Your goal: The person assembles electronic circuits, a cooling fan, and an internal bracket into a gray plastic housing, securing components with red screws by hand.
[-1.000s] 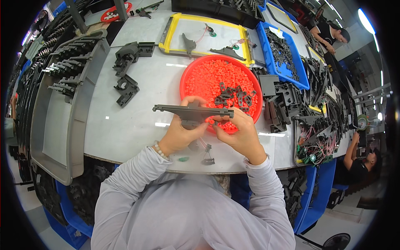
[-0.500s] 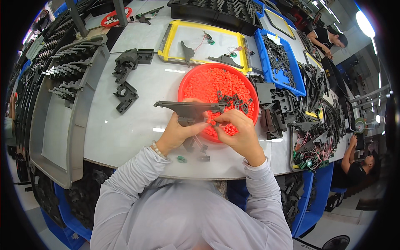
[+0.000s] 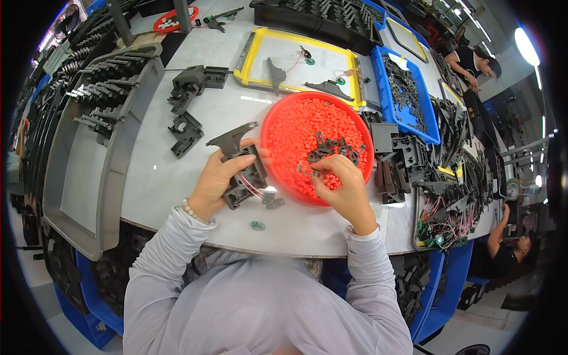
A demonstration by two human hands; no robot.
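Observation:
My left hand is closed around a dark grey moulded plastic part with a flared arm, held tilted left of the red bowl. Thin pink and white wires hang from it toward a small grey piece. My right hand is over the bowl's near side, thumb and forefinger pinched together; what lies between them is too small to make out. Small red plastic pieces fill the bowl, with several small black clips on top. A small green disc lies near the table edge.
A grey tray of dark parts stands at the left, beside loose black brackets. Behind the bowl lies a yellow-taped panel. Right of it are a blue bin and piled dark parts. Two people are at the far right.
My left hand has moved left and turned the plastic part, so its hollow side and wires show. The right hand stays over the bowl; the hands have parted.

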